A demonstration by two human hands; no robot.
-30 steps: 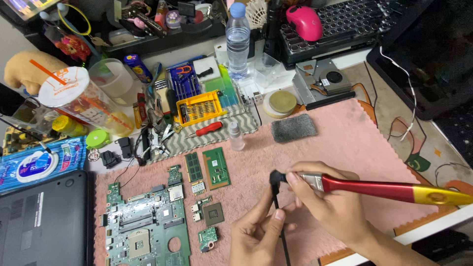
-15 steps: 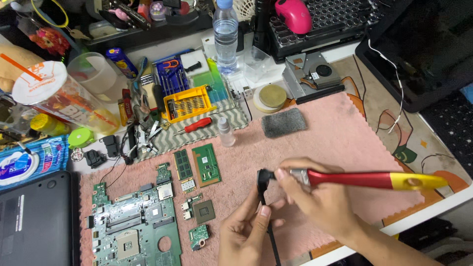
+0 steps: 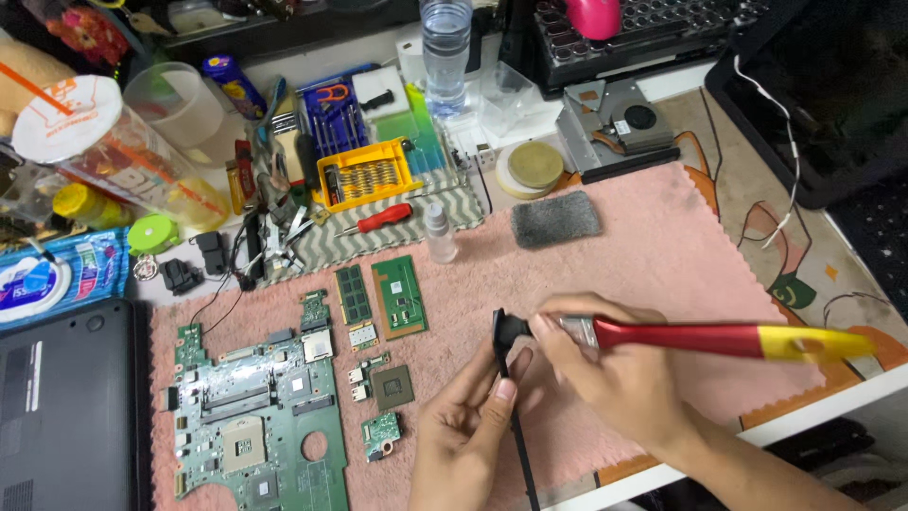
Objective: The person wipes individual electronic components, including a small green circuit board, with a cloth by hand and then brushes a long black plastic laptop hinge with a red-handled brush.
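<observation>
Both hands are working closer to the near edge of the pink mat than a second ago, while the green motherboard beside them is staying put. That shift is keeping the brushing going on the same spot. Right hand is gripping the red-and-yellow brush, handle pointing right, bristles touching the small black part. Left hand is pinching that part upright, thumb pressing its stem.

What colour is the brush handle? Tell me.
Red, with a yellow end; brush shows in the head view.
</observation>
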